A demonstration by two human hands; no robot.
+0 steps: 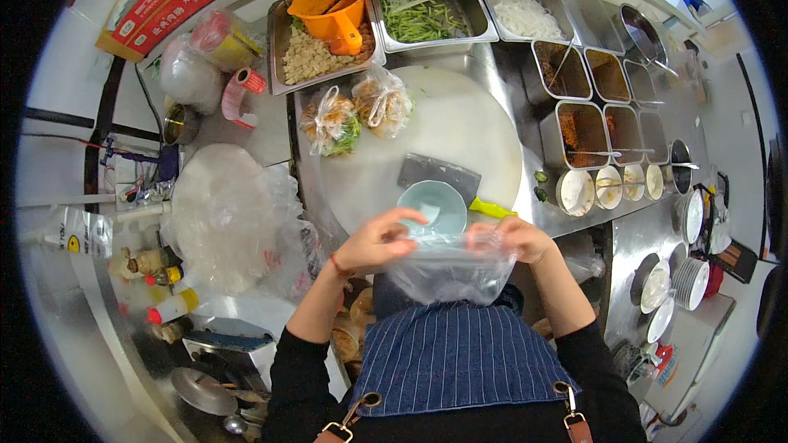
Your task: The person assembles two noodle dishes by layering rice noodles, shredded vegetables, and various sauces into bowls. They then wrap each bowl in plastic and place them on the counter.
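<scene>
A clear plastic bag (455, 271) stretches between my hands in front of my apron. My left hand (373, 242) grips its left edge, the index finger reaching out over a pale blue bowl (435, 203). At the right edge my right hand (519, 239) pinches the bag, its fingertips slightly blurred. Just beyond the bag, the bowl sits on a round white cutting board (476, 107). Behind it lies a cleaver (439, 171) with a yellow-green handle, partly covered by the bowl. Two knotted bags of food (331, 121) stand farther back on the board.
Along the back are steel trays holding diced food, an orange strainer (328, 12), green shreds (423, 20) and white noodles (525, 12). Seasoning tins (579, 135) and small bowls (574, 191) line the right. A stack of plastic bags (222, 221) lies left, near bottles (174, 305).
</scene>
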